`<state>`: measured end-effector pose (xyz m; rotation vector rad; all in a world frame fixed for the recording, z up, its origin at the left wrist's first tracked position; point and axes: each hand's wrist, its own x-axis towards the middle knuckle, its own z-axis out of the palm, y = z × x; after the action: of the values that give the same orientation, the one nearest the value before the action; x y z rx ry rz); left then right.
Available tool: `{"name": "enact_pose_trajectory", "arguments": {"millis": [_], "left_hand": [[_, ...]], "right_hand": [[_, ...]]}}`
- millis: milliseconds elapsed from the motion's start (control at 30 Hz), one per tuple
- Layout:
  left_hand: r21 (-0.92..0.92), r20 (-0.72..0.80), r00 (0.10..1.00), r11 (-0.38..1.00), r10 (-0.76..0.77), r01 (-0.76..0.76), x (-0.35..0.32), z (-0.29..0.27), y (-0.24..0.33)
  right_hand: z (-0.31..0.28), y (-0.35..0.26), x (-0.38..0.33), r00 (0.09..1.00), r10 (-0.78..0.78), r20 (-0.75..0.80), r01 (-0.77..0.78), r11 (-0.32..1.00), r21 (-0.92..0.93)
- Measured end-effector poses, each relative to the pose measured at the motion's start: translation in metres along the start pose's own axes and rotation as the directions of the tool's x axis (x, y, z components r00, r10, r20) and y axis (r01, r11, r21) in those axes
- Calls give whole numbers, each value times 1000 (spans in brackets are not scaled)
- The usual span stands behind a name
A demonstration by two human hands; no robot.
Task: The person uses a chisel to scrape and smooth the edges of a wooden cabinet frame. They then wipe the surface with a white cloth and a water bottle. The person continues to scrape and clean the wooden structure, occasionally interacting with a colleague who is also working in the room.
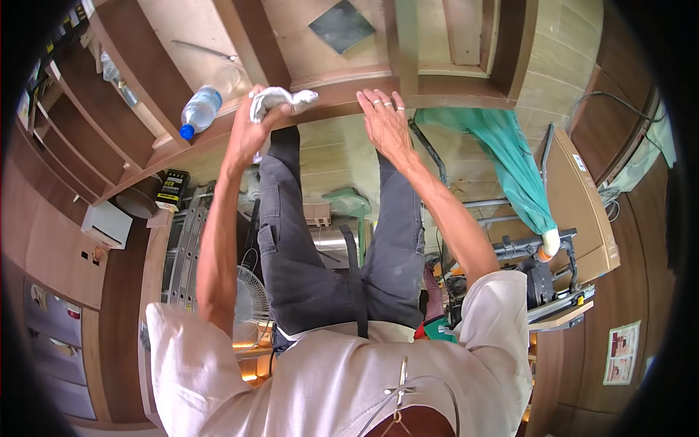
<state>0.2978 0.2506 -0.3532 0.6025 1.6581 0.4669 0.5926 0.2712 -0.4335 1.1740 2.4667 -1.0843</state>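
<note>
My left hand [251,131] grips a crumpled white cloth [280,102] at the near edge of a brown wooden frame [335,98]. Part of the cloth hangs out past my fingers toward the right. My right hand [386,125] lies with its fingers stretched out over the same edge, rings on the fingers and nothing in its grasp. Just left of my left hand, a clear water bottle [202,111] with a blue cap lies on its side on the frame. Inside the frame's middle compartment is a dark square piece [341,27].
A thin metal tool [204,49] lies in a left compartment. To the right stand a teal bag [502,146] joined to a black machine [542,273] and a large cardboard box [579,204]. A fan [250,298] and a ladder [191,255] are at the lower left.
</note>
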Motion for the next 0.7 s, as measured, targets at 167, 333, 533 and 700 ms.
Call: {"name": "enact_pose_trajectory", "arguments": {"millis": [167,333,533,700], "left_hand": [[-390,-146,982,919,-118,52,-74,-12,-40],[-548,-180,953,829,-244,109,-112,-24,-69],[-718,-215,927,694,-306,63,-123,-41,-96],[-903,-98,946,427,-309,46,-120,-41,-91]], "right_hand": [[19,-34,10,988,26,150,-9,994,-110],[35,-64,9,985,-17,171,46,985,-166],[37,-90,10,986,-16,169,51,978,-203],[10,-108,7,968,-56,246,65,998,-27]]}}
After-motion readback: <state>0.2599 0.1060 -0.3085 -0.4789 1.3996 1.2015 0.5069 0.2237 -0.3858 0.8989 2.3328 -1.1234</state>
